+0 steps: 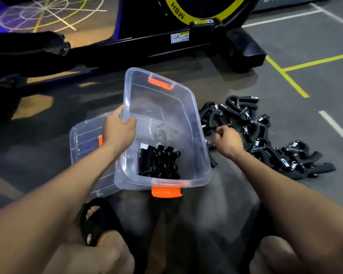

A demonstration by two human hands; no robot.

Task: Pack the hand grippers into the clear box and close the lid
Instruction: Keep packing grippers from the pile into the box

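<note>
Box [188, 123]: clear plastic, open, standing on the grey floor [305, 80]. I take it as my landmark. One orange latch [160, 83] sits on its far end, another [166, 191] on its near end.

Packed grippers [159, 163]: a small cluster of black ones inside the box, lying on its bottom toward the near end. I cannot count them exactly.

Loose grippers [265, 135]: a heap of black ones with metal springs, on the floor just right of the box, spreading away from its right wall toward the near right.

Lid [87, 139]: clear, with an orange tab, lying flat on the floor to the left of the box, partly tucked under the box's left side.

Left hand [119, 128]: I have it on the box's left rim, fingers curled over the edge and clenched on it, thumb on the outside.

Right hand [227, 140]: just beyond the box's right wall, at the near edge of the heap. The fingers are bent and pinching the thin black part of one loose gripper; the picture is blurred there, so I cannot tell how firm the hold is.

Sandal [99, 220]: black, on a foot, nearer to me than the box and to its left.

Machine [196, 36]: black exercise machine with a yellow ring, on the floor beyond the box's far end.

Floor lines [285, 76]: yellow and white stripes, to the far right of the box.
</note>
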